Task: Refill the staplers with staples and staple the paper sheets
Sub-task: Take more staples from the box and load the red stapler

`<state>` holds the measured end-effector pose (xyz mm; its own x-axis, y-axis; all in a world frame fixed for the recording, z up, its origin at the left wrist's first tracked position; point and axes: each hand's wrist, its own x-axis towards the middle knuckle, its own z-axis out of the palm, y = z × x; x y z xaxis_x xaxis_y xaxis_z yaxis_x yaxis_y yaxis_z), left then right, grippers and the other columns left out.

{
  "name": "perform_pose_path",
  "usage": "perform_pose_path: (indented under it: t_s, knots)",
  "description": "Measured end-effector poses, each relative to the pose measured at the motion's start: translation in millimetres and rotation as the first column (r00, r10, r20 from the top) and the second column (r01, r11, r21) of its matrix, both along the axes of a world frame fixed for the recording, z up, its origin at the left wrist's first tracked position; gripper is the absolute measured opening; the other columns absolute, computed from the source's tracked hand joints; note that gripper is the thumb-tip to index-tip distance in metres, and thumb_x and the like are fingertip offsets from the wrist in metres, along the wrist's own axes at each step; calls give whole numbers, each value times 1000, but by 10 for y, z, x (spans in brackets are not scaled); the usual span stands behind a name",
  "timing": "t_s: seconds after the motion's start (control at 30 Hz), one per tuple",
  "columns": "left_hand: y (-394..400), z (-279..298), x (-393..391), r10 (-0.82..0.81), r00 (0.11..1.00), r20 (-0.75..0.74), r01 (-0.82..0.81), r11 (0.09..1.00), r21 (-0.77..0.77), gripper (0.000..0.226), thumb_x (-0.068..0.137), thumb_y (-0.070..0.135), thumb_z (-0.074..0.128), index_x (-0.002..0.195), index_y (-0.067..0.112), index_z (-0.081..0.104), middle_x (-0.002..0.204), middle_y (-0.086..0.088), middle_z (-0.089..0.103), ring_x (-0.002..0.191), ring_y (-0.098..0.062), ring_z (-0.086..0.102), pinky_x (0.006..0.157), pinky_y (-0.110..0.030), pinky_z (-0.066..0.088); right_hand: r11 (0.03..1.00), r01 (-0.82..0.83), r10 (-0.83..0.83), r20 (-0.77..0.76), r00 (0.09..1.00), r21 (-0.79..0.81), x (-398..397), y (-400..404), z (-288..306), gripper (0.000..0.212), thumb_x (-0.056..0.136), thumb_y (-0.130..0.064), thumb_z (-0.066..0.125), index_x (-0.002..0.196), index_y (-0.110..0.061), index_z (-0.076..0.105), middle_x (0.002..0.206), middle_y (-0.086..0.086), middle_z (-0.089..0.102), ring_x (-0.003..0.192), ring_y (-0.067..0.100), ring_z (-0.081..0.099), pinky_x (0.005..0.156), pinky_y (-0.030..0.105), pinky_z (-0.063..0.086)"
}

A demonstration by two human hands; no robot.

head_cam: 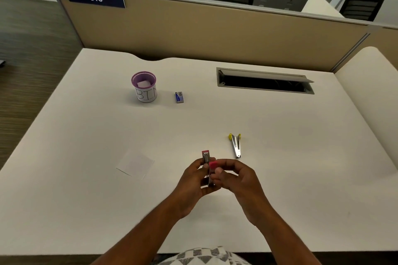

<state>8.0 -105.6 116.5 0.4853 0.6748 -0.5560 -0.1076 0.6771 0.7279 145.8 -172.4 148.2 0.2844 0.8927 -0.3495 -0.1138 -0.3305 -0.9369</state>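
Far left on white desk (86,189): paper sheet (135,164) lying flat. Further back, purple cup (143,86) marked BIN, staple box (179,97) just beside. Centre, near edge: pink stapler (207,160) gripped by left hand (195,185), right hand (233,177) pinching its pink end, hands touching. Right of these: yellow stapler (235,145), lying opened, apart.

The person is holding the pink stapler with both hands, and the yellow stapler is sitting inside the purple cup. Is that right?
Not quite. The yellow stapler isn't in the purple cup; the head view shows it lying open on the table, right of the hands. The rest is right: left hand and right hand both hold the pink stapler.
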Motion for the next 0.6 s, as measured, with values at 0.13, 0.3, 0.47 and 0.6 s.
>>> perform_pose_path:
  t_s: [0.13, 0.3, 0.47, 0.6]
  knots:
    - [-54, 40, -23, -63, 990, 127, 60, 998, 31, 31, 105, 22, 49, 132, 16, 61, 116, -11, 70, 103, -28, 69, 95, -45, 56, 995, 91, -93, 52, 994, 51, 8, 37, -64, 13, 92, -15, 73, 100, -24, 79, 99, 2, 79, 85, 27, 78, 80, 36, 64]
    - [-122, 36, 6, -145, 989, 31, 136, 970, 204, 41, 100, 19, 58, 140, 26, 50, 132, -5, 65, 113, -28, 70, 102, -45, 54, 989, 139, -146, 159, 976, 57, 40, 47, -127, 20, 84, -24, 82, 100, -34, 76, 93, -3, 74, 76, 13, 74, 61, 20, 57]
    - [-145, 0, 49, -175, 978, -114, 202, 928, 313, 41, 103, 23, 53, 143, 27, 44, 132, -2, 63, 112, -18, 70, 103, -40, 54, 993, 106, -115, 211, 971, 56, 48, 106, -182, 39, 84, -31, 80, 121, -37, 66, 115, -13, 66, 103, -3, 61, 76, 26, 60]
    - [-189, 31, 52, -194, 963, -186, 252, 890, 379, 35, 105, 25, 46, 140, 25, 47, 132, 5, 63, 116, -9, 66, 106, -38, 52, 998, 37, -37, -5, 999, 58, 12, 141, -190, 42, 85, -36, 72, 125, -26, 68, 123, -4, 73, 120, 14, 65, 96, 44, 59]
